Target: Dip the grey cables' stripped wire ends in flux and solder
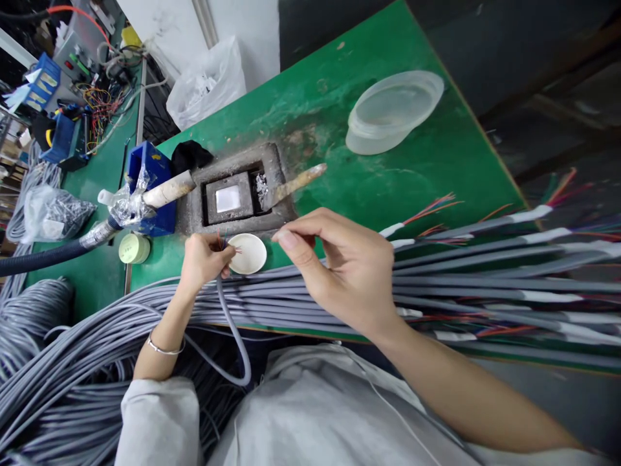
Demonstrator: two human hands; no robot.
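Observation:
My left hand [204, 260] is closed round the end of a grey cable [233, 336], whose thin coloured wire ends stick up beside a small white dish [248, 254]. The cable loops down over my lap. My right hand [339, 265] hovers just right of the dish, thumb and forefinger pinched together; anything between them is too small to make out. Both hands are over a thick bundle of grey cables [436, 285] lying across the green table [339, 103]. Just beyond the dish sits a grey metal solder pot [228, 197].
A wooden-handled scraper [295, 183] lies on the pot's right edge. A clear plastic tub [392, 113] stands at the far right. A blue box [152, 175], a hose [53, 252] and a small green tin [134, 248] are at left, a plastic bag [206, 81] behind.

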